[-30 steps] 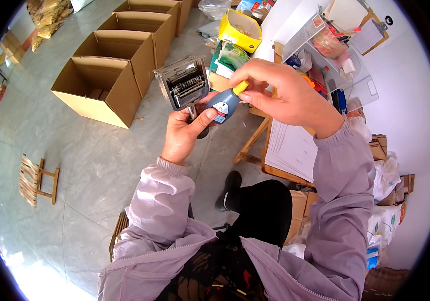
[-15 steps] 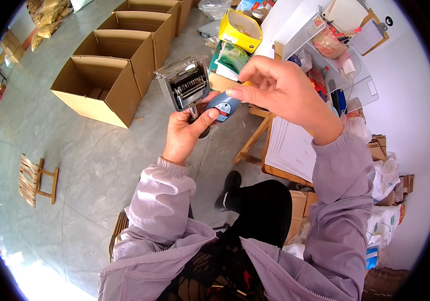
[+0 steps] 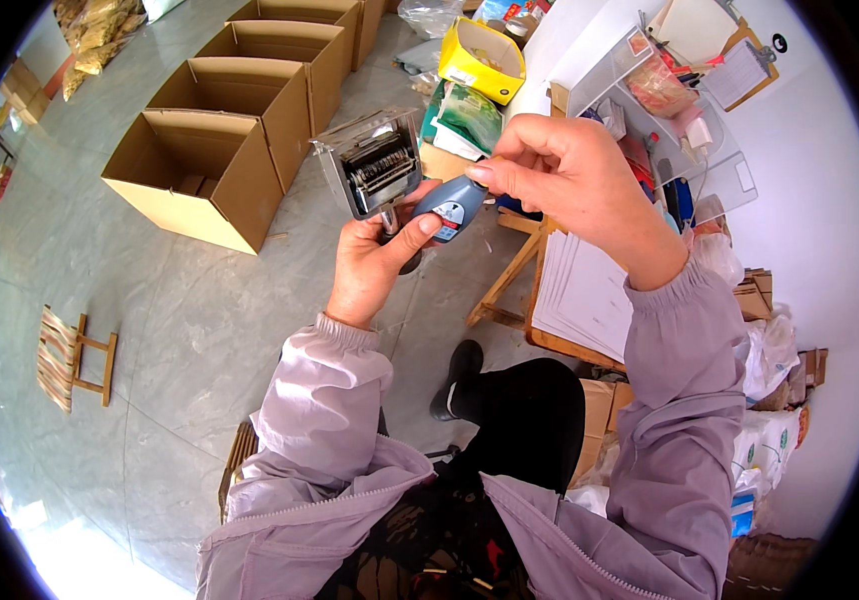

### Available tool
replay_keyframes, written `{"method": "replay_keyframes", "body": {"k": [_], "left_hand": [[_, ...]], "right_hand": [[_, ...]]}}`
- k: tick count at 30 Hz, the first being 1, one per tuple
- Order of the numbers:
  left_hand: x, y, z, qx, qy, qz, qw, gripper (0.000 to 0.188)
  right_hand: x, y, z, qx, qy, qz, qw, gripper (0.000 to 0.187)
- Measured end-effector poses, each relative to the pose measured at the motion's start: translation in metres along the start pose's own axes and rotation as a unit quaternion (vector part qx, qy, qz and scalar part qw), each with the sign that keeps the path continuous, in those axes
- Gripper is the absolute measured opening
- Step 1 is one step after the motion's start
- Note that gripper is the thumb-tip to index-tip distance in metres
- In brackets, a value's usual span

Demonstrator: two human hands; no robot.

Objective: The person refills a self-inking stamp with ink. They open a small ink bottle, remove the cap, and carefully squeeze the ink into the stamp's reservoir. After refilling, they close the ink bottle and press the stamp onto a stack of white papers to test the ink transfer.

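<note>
My left hand (image 3: 367, 268) is wrapped round two things at once. One is a metal hand stamp (image 3: 374, 165), its open frame turned up so that a row of small wheels shows, its dark handle down in my palm. The other is a small dark blue-grey bottle (image 3: 452, 208) with a pale label, held under my left thumb and tilted up to the right. At the bottle's upper end my right hand (image 3: 559, 175) is pinched, thumb against fingers. Those fingers mostly hide the bottle's tip, so I cannot make out whether a cap is on it.
Open cardboard boxes (image 3: 184, 180) stand in a row on the grey floor. To the right is a wooden table (image 3: 571, 346) with white sheets (image 3: 579, 295), a yellow bag (image 3: 481, 60) and a clear organiser (image 3: 724, 185). A folding stool (image 3: 74, 358) stands at the left.
My right fingers have closed in at the bottle's upper end, and the yellow bit seen there earlier is now mostly covered. My left hand has hardly moved.
</note>
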State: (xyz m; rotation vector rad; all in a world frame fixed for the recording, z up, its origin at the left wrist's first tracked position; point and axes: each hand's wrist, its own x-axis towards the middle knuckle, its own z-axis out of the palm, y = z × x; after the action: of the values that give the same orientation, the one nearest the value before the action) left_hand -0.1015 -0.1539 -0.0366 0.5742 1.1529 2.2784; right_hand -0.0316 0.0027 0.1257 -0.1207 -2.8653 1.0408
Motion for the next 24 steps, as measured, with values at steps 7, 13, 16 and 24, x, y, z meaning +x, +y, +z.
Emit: {"method": "replay_keyframes", "body": {"k": [7, 13, 16, 24], "left_hand": [[0.0007, 0.0007, 0.0009, -0.001, -0.017, -0.006, 1.0, 0.038], [0.0008, 0.0021, 0.0022, -0.005, -0.015, 0.001, 1.0, 0.038], [0.0008, 0.0015, 0.0025, -0.004, -0.018, 0.001, 1.0, 0.037], [0.0008, 0.0018, 0.0024, -0.009, -0.015, -0.004, 1.0, 0.036]], "right_hand": [[-0.0026, -0.0017, 0.001, 0.055, 0.024, -0.094, 0.994, 0.01], [-0.0016, -0.0081, -0.0046, 0.016, 0.002, -0.013, 1.0, 0.01], [-0.0027, -0.0051, -0.0035, 0.021, 0.003, -0.008, 1.0, 0.012], [-0.0045, -0.007, -0.0031, 0.059, 0.02, -0.008, 0.998, 0.014]]}}
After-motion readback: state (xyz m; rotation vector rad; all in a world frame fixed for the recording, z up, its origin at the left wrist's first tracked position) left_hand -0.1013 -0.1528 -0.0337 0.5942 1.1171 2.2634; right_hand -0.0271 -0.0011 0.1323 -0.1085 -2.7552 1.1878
